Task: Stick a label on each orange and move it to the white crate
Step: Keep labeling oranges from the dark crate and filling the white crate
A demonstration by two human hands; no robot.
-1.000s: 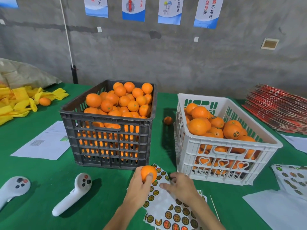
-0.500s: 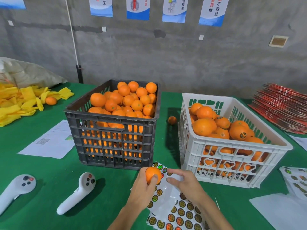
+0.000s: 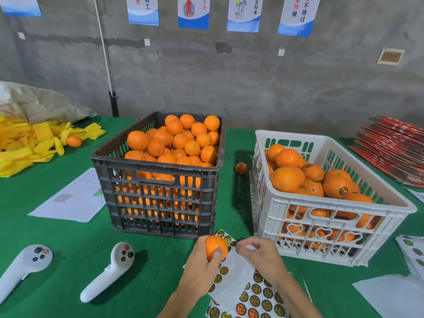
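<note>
Head view: our left hand (image 3: 199, 265) grips an orange (image 3: 215, 247) over the sticker sheet (image 3: 247, 288) on the bench (image 3: 68, 260) (white crate (image 3: 321, 226) just right); right hand (image 3: 259, 255) fingers pinch together, label unclear.

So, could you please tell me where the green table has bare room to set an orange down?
Bare green lies between the black crate and the white controllers, and in the strip between the black crate and white crate, apart from one loose orange. It is crowded by the sticker sheet under both hands.
</note>
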